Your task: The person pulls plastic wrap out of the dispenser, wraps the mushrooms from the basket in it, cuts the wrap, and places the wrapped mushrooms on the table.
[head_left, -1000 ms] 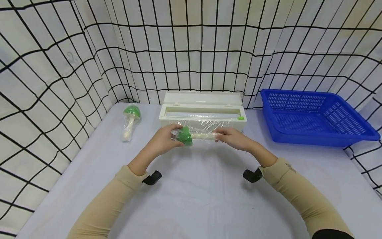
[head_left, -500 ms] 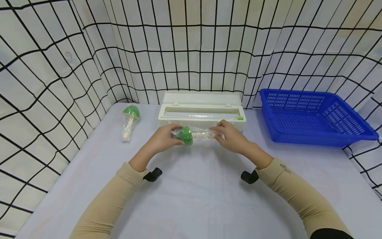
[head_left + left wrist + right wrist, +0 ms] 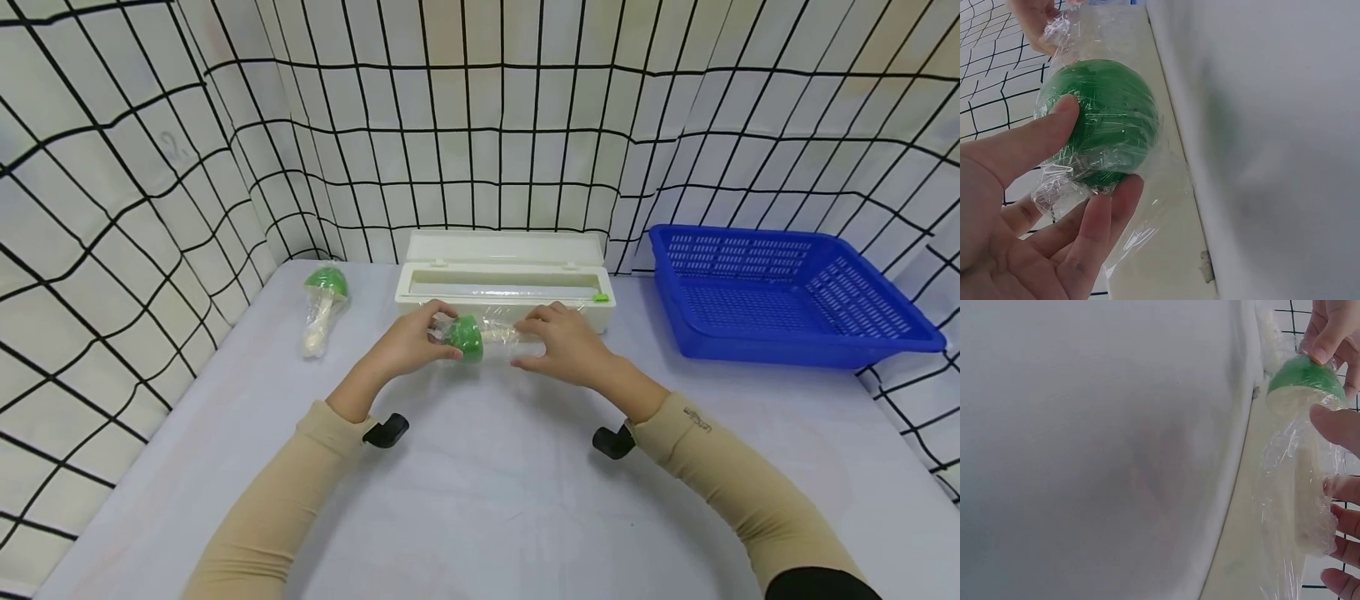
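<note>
A mushroom-shaped object with a green cap (image 3: 467, 338) and a pale stem (image 3: 1305, 494) lies sideways in the air, wrapped in clear cling film (image 3: 1275, 512). My left hand (image 3: 408, 342) pinches the cap between thumb and fingers, as the left wrist view shows closely. On the stem side, my right hand (image 3: 570, 346) has its thumb and fingers spread apart; its fingertips are at the film along the stem, while the thumb stands off it. Directly behind both hands sits a white cling film dispenser (image 3: 420, 301) with its lid raised, partly covered by the hands.
A second film-wrapped green-capped mushroom (image 3: 327, 287) lies on the table at left. The blue plastic basket (image 3: 795, 352) stands at right. Black wire mesh (image 3: 480, 129) rises along the back and sides of the white-covered table (image 3: 495, 500).
My right hand has let go of the film's right end, spread its fingers and moved left along the stem. My left hand keeps its pinch on the cap, nearly still.
</note>
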`<state>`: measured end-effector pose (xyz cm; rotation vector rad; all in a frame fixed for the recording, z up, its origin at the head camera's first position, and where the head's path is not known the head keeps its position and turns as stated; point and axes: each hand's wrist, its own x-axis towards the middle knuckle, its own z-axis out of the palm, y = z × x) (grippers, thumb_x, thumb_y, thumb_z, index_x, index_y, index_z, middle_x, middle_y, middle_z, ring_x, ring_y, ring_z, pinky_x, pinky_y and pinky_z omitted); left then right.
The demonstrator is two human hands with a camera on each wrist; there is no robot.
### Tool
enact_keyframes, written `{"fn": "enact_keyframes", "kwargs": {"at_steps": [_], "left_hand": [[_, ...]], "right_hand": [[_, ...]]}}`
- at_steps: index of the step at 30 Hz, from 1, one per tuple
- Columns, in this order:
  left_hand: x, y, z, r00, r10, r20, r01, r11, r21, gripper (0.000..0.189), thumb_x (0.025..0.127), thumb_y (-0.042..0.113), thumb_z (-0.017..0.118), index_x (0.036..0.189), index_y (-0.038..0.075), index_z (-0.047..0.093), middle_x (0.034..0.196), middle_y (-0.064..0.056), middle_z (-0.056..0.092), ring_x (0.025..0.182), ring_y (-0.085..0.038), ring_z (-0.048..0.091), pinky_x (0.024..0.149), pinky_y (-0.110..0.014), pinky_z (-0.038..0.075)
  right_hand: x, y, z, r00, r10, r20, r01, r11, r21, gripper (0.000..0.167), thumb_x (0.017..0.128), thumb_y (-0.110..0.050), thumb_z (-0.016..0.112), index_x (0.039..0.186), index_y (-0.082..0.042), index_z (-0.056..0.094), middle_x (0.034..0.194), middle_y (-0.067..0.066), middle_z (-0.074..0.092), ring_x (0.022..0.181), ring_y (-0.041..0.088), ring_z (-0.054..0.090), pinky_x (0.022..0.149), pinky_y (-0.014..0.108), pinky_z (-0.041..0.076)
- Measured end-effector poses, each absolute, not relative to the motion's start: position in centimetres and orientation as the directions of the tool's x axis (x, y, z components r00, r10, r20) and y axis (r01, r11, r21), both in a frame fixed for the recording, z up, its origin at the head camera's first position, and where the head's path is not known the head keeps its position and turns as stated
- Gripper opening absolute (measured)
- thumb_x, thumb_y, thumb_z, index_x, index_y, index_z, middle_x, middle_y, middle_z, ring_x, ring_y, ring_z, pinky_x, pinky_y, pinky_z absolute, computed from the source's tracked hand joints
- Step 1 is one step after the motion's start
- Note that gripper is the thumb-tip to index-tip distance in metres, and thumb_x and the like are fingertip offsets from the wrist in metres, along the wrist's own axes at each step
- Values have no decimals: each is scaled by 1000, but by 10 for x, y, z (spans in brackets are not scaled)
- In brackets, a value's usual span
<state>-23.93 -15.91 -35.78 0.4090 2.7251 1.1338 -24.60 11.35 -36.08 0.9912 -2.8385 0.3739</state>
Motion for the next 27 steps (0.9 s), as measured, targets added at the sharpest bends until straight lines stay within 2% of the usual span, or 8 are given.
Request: {"fn": "enact_keyframes", "kwargs": {"at_steps": [4,6,8,11,15,19,27], "left_hand": [[-243,-159,-357,-950,310,-46,181,663,727,57,89,21,82,136,10,52,136,-27,57,119,-40,62,95,-55,51],[-245,-159,-357,-949,311,-48,179,660,730,56,90,22,82,136,9,52,136,-27,58,120,-40,62,95,-55,51],[-247,-159,-357,-948,314,-53,177,659,731,57,90,23,82,137,9,53,137,-27,58,120,-40,62,95,-55,51],[-248,-161,-356,-946,319,-63,171,652,739,57,91,24,81,138,8,53,135,-27,59,120,-40,63,95,-54,51],[-248,-163,-356,-941,332,-71,160,617,770,56,91,22,81,138,9,54,133,-25,62,119,-39,63,95,-52,51],[-249,-164,-356,-941,334,-62,161,600,783,55,90,21,81,137,8,55,134,-23,61,120,-38,63,95,-51,52],[-254,-160,-359,-954,294,-49,153,622,768,51,84,19,87,128,6,63,135,-20,62,123,-37,60,96,-50,52]], "right_hand": [[-247,110,-360,-813,-561,157,-581,797,-163,69,83,-53,82,135,-10,67,129,9,64,122,30,54,101,53,43],[-248,109,-361,-818,-553,157,-573,808,-139,70,83,-55,81,135,-11,67,130,9,64,124,31,54,101,54,43],[-249,108,-363,-815,-550,183,-575,808,-127,62,86,-52,80,133,-11,69,129,9,65,122,31,55,100,54,43],[-251,109,-367,-787,-549,281,-596,793,-123,41,92,-37,78,123,-10,73,121,8,69,114,30,59,95,53,45],[-254,112,-369,-733,-546,404,-637,761,-127,19,92,-18,79,109,-10,77,110,5,74,103,27,64,86,50,46],[-256,113,-367,-711,-568,415,-657,747,-103,14,93,-16,77,106,-10,79,108,5,76,99,27,65,84,50,47],[-262,111,-369,-753,-558,348,-632,760,-150,13,92,-13,77,104,-9,80,104,4,77,93,25,69,82,50,48]]}}
